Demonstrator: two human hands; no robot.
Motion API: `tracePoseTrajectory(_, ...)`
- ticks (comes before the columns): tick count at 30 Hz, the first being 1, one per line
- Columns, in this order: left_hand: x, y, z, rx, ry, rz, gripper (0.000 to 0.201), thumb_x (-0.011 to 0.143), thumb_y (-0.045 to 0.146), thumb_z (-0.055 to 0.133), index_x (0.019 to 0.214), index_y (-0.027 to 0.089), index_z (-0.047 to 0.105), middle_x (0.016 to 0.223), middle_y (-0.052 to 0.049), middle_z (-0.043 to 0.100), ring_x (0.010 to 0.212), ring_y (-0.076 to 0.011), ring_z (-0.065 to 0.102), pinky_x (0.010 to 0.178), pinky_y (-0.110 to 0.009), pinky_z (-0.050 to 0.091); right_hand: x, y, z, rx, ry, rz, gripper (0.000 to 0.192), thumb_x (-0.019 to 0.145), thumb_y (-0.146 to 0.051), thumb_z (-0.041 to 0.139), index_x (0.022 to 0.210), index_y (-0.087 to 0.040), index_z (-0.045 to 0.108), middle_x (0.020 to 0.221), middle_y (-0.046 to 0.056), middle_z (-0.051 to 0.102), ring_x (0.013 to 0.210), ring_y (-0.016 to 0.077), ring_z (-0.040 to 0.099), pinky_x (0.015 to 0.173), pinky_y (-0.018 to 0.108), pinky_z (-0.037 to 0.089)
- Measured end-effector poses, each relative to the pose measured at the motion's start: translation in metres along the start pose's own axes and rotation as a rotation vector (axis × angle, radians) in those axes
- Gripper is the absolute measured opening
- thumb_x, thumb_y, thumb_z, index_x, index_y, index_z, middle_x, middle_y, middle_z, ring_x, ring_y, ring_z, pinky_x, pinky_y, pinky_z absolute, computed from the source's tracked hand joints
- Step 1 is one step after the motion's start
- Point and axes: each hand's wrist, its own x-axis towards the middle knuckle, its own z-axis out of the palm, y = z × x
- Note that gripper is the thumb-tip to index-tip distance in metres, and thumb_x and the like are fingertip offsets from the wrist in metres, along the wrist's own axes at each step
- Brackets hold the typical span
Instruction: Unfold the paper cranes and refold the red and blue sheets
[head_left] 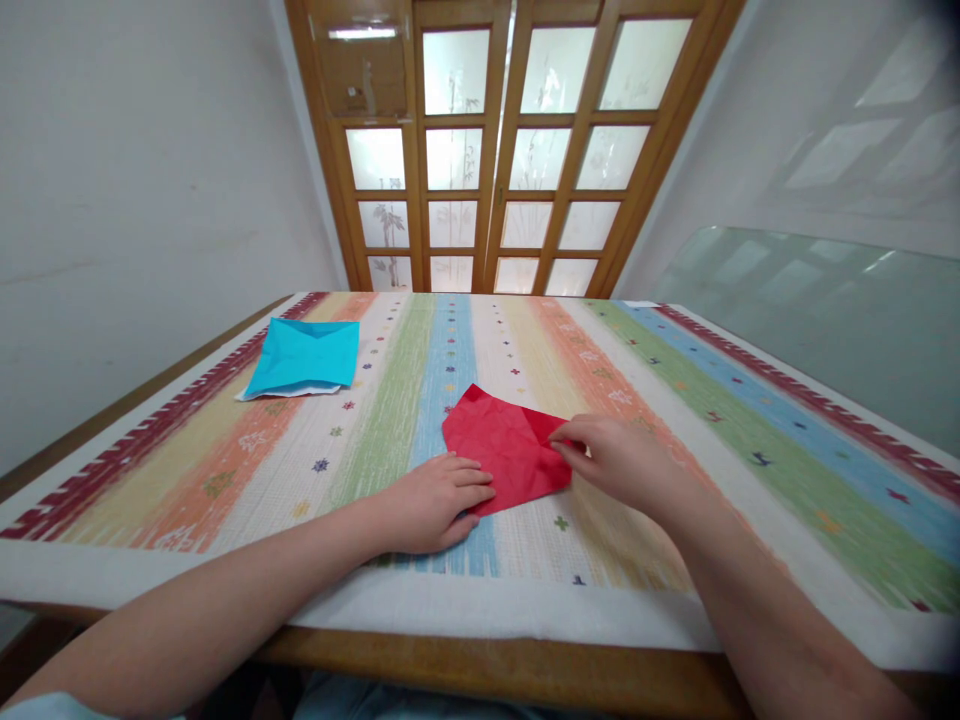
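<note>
Red paper (510,450) lies on worktop (480,655). Left hand (433,503) at paper's eight o'clock, fingers laid flat on edge. Right hand (611,455) at three o'clock, fingers pinching paper. Blue paper (307,358) at ten o'clock.

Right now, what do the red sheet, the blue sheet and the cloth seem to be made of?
Red sheet: probably matte paper, from its creases and folded edges. Blue sheet: likely matte paper too, with crisp corners. Cloth: apparently dull, printed fabric, from its woven-like texture, though coating is possible.
</note>
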Motion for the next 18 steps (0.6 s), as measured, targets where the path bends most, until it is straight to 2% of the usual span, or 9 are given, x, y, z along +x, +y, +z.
tracePoseTrajectory(3,-0.001,-0.002,-0.002,-0.006,-0.003,0.012,0.036,0.095,0.017,0.054,0.129,0.017,0.065,0.134,-0.011,0.067,0.128,-0.0250,0.058,0.114,-0.044,0.040,0.003,-0.009,0.004,0.033,0.059,-0.158,0.023,0.095,-0.022,0.055,0.096,-0.021,0.078,0.088,0.010,0.072,0.082,0.0222,0.064,0.075,0.034,0.047)
tracePoseTrajectory(6,-0.001,-0.007,-0.007,-0.015,-0.006,0.032,0.035,0.095,0.009,0.052,0.123,0.021,0.069,0.131,-0.008,0.069,0.126,-0.0242,0.059,0.112,-0.045,0.041,0.003,-0.009,0.007,0.051,0.085,-0.239,0.025,0.094,-0.018,0.055,0.104,-0.023,0.078,0.104,0.012,0.072,0.099,0.0263,0.063,0.088,0.041,0.049)
tracePoseTrajectory(10,0.001,-0.014,-0.012,-0.024,0.016,0.074,0.032,0.094,0.006,0.055,0.115,0.022,0.073,0.121,-0.007,0.073,0.120,-0.0232,0.061,0.105,-0.041,0.046,0.002,-0.002,0.008,0.112,-0.008,-0.267,0.042,0.086,-0.008,0.055,0.119,-0.026,0.074,0.132,0.012,0.064,0.123,0.0294,0.057,0.104,0.048,0.046)
tracePoseTrajectory(13,0.000,-0.018,-0.013,0.011,0.030,0.092,0.026,0.095,0.011,0.059,0.111,0.024,0.075,0.121,-0.008,0.072,0.118,-0.0237,0.062,0.104,-0.042,0.047,0.000,0.003,0.011,0.145,-0.109,-0.265,0.057,0.081,-0.007,0.056,0.134,-0.027,0.066,0.150,0.010,0.052,0.139,0.0314,0.046,0.114,0.052,0.038)
tracePoseTrajectory(18,-0.003,-0.019,-0.011,0.101,0.045,0.090,0.024,0.094,0.017,0.063,0.111,0.028,0.076,0.121,-0.009,0.069,0.115,-0.0248,0.063,0.100,-0.042,0.048,0.002,0.013,0.026,0.205,-0.187,-0.231,0.076,0.079,-0.009,0.055,0.152,-0.026,0.046,0.160,0.008,0.042,0.149,0.0288,0.033,0.121,0.050,0.030)
